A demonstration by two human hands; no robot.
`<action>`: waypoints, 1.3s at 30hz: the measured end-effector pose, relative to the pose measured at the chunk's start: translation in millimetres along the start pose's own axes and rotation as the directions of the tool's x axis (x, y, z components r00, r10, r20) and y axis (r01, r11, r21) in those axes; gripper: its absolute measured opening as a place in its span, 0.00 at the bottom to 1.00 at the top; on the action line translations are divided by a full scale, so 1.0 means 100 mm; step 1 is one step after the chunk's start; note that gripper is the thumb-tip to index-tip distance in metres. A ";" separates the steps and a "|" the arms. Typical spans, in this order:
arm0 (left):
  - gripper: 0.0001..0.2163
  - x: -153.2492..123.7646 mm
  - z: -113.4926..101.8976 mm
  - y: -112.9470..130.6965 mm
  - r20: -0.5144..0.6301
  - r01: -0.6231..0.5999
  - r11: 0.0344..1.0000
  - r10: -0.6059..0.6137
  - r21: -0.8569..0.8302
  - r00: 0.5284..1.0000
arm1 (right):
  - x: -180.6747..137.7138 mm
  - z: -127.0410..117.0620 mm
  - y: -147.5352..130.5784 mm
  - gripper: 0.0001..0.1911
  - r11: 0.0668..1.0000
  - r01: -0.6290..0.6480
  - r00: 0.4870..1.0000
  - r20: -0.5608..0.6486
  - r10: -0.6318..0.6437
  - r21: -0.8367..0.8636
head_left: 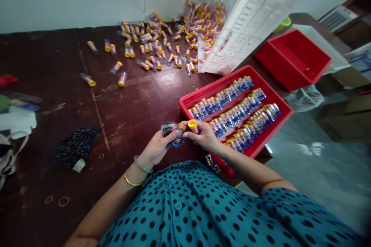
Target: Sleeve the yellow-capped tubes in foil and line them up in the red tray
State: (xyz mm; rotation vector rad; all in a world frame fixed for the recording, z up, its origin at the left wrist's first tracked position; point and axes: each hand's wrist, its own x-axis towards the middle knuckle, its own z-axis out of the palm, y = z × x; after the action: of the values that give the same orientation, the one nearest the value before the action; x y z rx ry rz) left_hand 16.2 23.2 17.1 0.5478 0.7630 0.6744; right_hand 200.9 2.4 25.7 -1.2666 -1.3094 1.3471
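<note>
Close in front of my body, both hands meet beside the near left edge of a red tray (pixel 285 114). My left hand (pixel 158 144) is closed on a blue printed packet (pixel 177 141) that has a yellow-capped tube at it; part is covered by my fingers. Between the fingers of my right hand (pixel 204 137) is a small clear tube with a yellow cap (pixel 192 124), cap facing up. Inside the tray, similar blue packets with yellow caps (pixel 232 117) lie in three slanting rows.
A heap of yellow-capped tubes (pixel 156 42) spreads along the wall, some beside a tilted white plastic crate (pixel 240 27). An open red bin (pixel 292 58) stands at the right. Dark patterned cloth (pixel 75 146) and a white object (pixel 19 121) lie on the brown table (pixel 124 104) at left.
</note>
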 end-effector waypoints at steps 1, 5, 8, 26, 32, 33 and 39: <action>0.15 0.02 0.04 -0.01 -0.007 -0.021 0.999 0.021 0.026 1.000 | -0.05 -0.01 0.01 0.15 1.000 0.022 0.999 -0.032 -0.022 -0.003; 0.14 0.08 0.16 -0.04 0.006 -0.070 0.990 0.070 0.123 0.998 | -0.14 -0.10 0.01 0.14 0.998 0.061 0.994 -0.097 -0.059 0.022; 0.15 0.13 0.22 -0.07 0.022 -0.076 0.986 0.073 0.148 0.997 | -0.17 -0.18 0.01 0.13 0.997 0.070 0.994 -0.090 -0.067 0.029; 0.15 0.32 0.43 -0.10 -0.027 0.052 0.990 -0.049 0.129 0.998 | -0.11 -0.79 0.04 0.14 0.995 0.081 0.989 -0.127 -0.074 0.050; 0.17 0.32 0.23 -0.09 -0.053 0.099 0.971 -0.090 0.218 0.995 | 0.45 -1.40 0.13 0.12 0.966 0.001 0.998 -0.059 -0.017 -0.260; 0.17 0.31 0.21 -0.09 -0.062 0.100 0.970 -0.088 0.224 0.994 | 0.55 -1.38 0.15 0.12 0.947 0.025 1.000 0.009 -0.023 -0.321; 0.14 0.27 0.14 -0.10 -0.101 0.103 0.971 -0.083 0.217 0.991 | 0.87 -1.03 0.17 0.13 0.858 0.149 0.984 0.157 -0.081 -0.491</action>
State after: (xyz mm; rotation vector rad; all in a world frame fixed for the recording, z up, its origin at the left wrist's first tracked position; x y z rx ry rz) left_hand 45.4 33.0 6.9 0.6838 0.9516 0.5326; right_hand 292.7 100.9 6.4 -1.4262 -1.8849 1.0484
